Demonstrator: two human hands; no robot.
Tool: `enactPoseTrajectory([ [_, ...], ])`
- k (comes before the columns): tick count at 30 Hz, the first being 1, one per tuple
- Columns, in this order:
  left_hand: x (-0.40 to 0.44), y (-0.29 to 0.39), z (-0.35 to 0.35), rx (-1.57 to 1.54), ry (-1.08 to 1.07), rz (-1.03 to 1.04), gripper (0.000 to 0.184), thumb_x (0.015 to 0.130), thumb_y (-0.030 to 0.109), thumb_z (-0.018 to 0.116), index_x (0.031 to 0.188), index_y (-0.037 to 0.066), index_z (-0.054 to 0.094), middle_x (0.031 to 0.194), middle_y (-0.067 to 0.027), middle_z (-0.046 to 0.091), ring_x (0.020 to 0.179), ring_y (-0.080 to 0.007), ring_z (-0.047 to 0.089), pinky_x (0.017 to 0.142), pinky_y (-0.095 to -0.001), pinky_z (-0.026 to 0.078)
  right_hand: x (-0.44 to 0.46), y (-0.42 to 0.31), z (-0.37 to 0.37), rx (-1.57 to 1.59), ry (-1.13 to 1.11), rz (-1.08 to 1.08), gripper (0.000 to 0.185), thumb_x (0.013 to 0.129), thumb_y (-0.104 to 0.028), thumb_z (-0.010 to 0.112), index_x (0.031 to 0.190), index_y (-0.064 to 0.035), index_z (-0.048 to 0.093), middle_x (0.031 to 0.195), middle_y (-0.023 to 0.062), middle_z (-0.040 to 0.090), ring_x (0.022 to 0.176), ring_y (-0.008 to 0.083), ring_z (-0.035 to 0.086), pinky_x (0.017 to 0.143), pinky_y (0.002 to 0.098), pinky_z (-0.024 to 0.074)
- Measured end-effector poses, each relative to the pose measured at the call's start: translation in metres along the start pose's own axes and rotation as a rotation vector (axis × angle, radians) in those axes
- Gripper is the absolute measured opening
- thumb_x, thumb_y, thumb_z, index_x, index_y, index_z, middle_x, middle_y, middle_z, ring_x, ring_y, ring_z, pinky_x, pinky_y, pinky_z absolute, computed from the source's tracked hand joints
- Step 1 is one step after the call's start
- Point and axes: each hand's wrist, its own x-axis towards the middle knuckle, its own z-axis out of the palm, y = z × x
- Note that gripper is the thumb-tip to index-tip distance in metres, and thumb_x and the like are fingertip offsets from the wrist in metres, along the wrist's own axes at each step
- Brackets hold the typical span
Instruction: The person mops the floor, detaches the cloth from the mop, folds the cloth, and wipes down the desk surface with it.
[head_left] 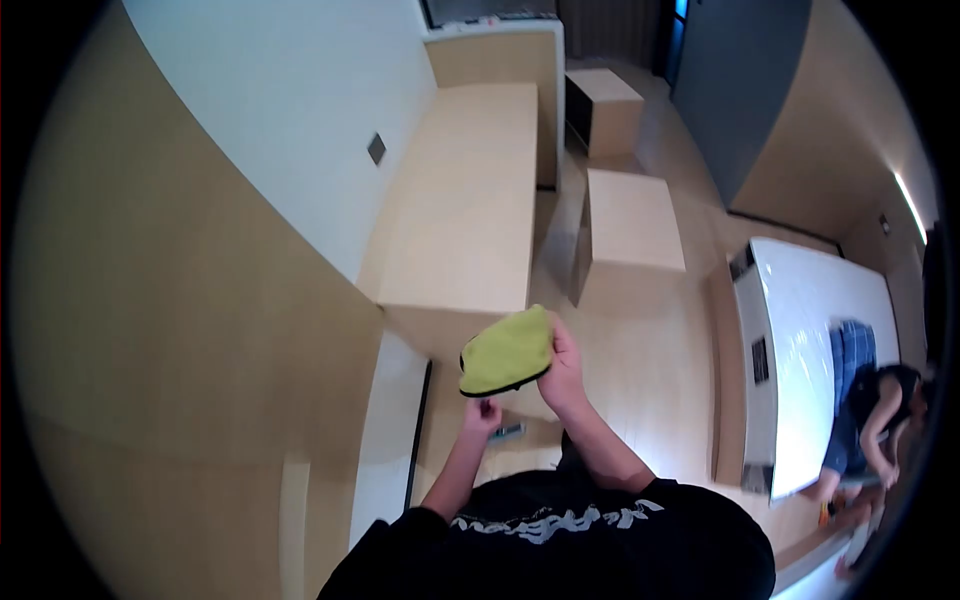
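In front of my chest I hold a yellow-green fabric pouch (508, 352) with a black edge, which looks like a zipper, along its near side. My right hand (562, 368) grips the pouch at its right end, thumb and palm against the side. Just below the pouch's near left corner is my left hand (482, 414), its fingers curled closed. What sits between those fingers, if anything, is too small to make out. The far side of the pouch is hidden from me.
Ahead stands a long wooden bench (460, 200), with wooden boxes (632, 215) to its right. A small dark object (508, 432) lies on the floor below my hands. At right, a person (880, 415) bends beside a plastic-wrapped mattress (800, 300) with blue plaid cloth (853, 350).
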Motion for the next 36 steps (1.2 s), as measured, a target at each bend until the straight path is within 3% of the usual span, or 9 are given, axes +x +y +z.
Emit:
enactPoseTrajectory([
  [5, 0.051, 0.062, 0.032, -0.184, 0.091, 0.264, 0.022, 0.085, 0.018, 0.059, 0.067, 0.010, 0.051, 0.055, 0.0000, 0.049, 0.047, -0.0150, 0.049, 0.053, -0.0280, 0.052, 0.126, -0.028, -0.072, 0.012, 0.146, 0.013, 0.033, 0.097, -0.008, 0.044, 0.128, 0.0001, 0.048, 0.119, 0.0067, 0.058, 0.111, 0.0136, 0.054, 0.095, 0.0288, 0.0426],
  [8, 0.078, 0.083, 0.032, 0.658, -0.116, 0.564, 0.028, 0.084, 0.026, 0.060, 0.061, 0.014, 0.048, 0.054, 0.0018, 0.046, 0.055, -0.0158, 0.051, 0.068, -0.0380, 0.053, 0.149, -0.034, -0.147, 0.123, 0.160, 0.065, 0.033, 0.098, -0.010, 0.040, 0.129, -0.0004, 0.047, 0.123, 0.0086, 0.056, 0.114, 0.0172, 0.054, 0.098, 0.0322, 0.0431],
  [10, 0.085, 0.086, 0.056, 0.074, 0.363, 0.332, 0.037, 0.084, 0.049, 0.055, 0.069, 0.016, 0.052, 0.057, -0.0006, 0.047, 0.085, -0.0196, 0.053, 0.085, -0.0555, 0.042, 0.148, -0.020, -0.195, 0.090, 0.312, 0.235, 0.035, 0.100, -0.022, 0.043, 0.128, -0.0024, 0.046, 0.122, 0.0081, 0.055, 0.113, 0.0188, 0.055, 0.096, 0.0343, 0.0456],
  [11, 0.085, 0.088, 0.058, 0.061, 0.368, 0.325, 0.037, 0.084, 0.049, 0.055, 0.069, 0.016, 0.052, 0.057, -0.0006, 0.047, 0.085, -0.0196, 0.053, 0.085, -0.0555, 0.042, 0.147, -0.020, -0.206, 0.079, 0.307, 0.244, 0.035, 0.100, -0.022, 0.043, 0.128, -0.0024, 0.046, 0.122, 0.0081, 0.055, 0.113, 0.0188, 0.055, 0.096, 0.0343, 0.0456],
  [13, 0.097, 0.079, 0.070, 0.037, 0.275, 0.172, 0.035, 0.082, 0.050, 0.055, 0.086, 0.016, 0.055, 0.110, -0.0180, 0.046, 0.099, -0.0401, 0.048, 0.085, -0.0536, 0.044, 0.156, -0.026, -0.225, 0.034, 0.444, 0.310, 0.033, 0.100, -0.018, 0.039, 0.129, -0.0022, 0.046, 0.121, 0.0079, 0.056, 0.112, 0.0193, 0.055, 0.095, 0.0344, 0.0462],
  [21, 0.164, 0.065, 0.077, 0.288, 0.419, 0.473, 0.048, 0.089, 0.063, 0.039, 0.107, 0.020, 0.050, 0.092, -0.0131, 0.054, 0.082, -0.0309, 0.057, 0.068, -0.0434, 0.048, 0.207, 0.008, -0.240, 0.013, 0.401, 0.506, 0.028, 0.098, -0.018, 0.040, 0.112, -0.0006, 0.058, 0.109, 0.0086, 0.061, 0.100, 0.0170, 0.059, 0.086, 0.0320, 0.0482],
  [22, 0.165, 0.065, 0.089, 0.348, 0.410, 0.453, 0.052, 0.090, 0.063, 0.039, 0.121, 0.021, 0.045, 0.094, -0.0129, 0.054, 0.085, -0.0313, 0.058, 0.069, -0.0444, 0.049, 0.220, 0.007, -0.231, -0.020, 0.374, 0.538, 0.029, 0.098, -0.020, 0.041, 0.112, -0.0005, 0.057, 0.108, 0.0079, 0.062, 0.099, 0.0165, 0.060, 0.087, 0.0323, 0.0478],
  [32, 0.173, 0.091, 0.105, 0.149, 0.677, 0.652, 0.046, 0.087, 0.047, 0.046, 0.121, 0.017, 0.053, 0.092, -0.0129, 0.058, 0.086, -0.0324, 0.060, 0.075, -0.0459, 0.049, 0.342, 0.115, -0.194, -0.125, 0.120, 0.879, 0.026, 0.095, -0.022, 0.046, 0.104, -0.0021, 0.059, 0.099, 0.0049, 0.063, 0.091, 0.0153, 0.060, 0.080, 0.0304, 0.0475],
  [36, 0.164, 0.086, 0.087, 1.214, 1.044, 1.109, 0.038, 0.077, 0.020, 0.061, 0.113, 0.011, 0.059, 0.095, -0.0184, 0.063, 0.088, -0.0377, 0.061, 0.082, -0.0414, 0.049, 0.396, 0.157, -0.177, -0.215, -0.066, 0.921, 0.023, 0.094, -0.021, 0.048, 0.100, -0.0019, 0.060, 0.091, 0.0034, 0.062, 0.083, 0.0139, 0.059, 0.075, 0.0295, 0.0465],
])
